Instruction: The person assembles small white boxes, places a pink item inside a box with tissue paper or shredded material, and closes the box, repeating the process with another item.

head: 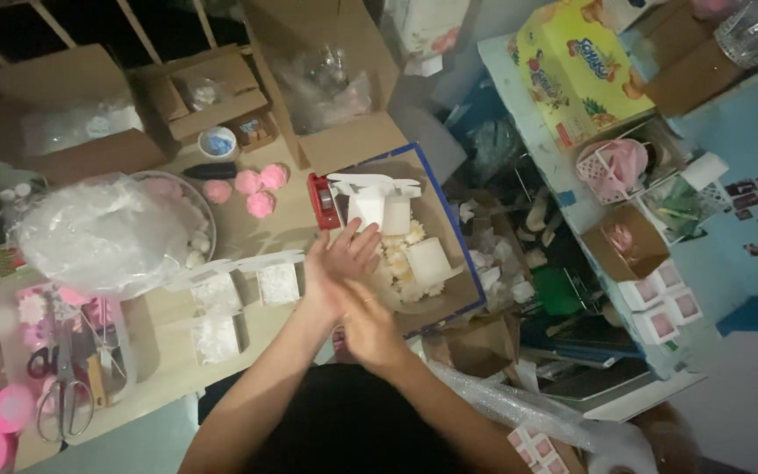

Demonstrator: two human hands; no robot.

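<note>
Hands meet palm to palm over the desk (168, 329): I see my left hand (337, 263) pressed flat against my right hand (368, 323), holding nothing. Just beyond them sits a cardboard tray (449, 290) of small white boxes (427, 261), with a red tape dispenser (323, 202) at its far corner.

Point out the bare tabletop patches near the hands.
Bare wood lies between the pink flowers and the small white boxes, and below those boxes beside the scissors. The tray is crowded.
</note>
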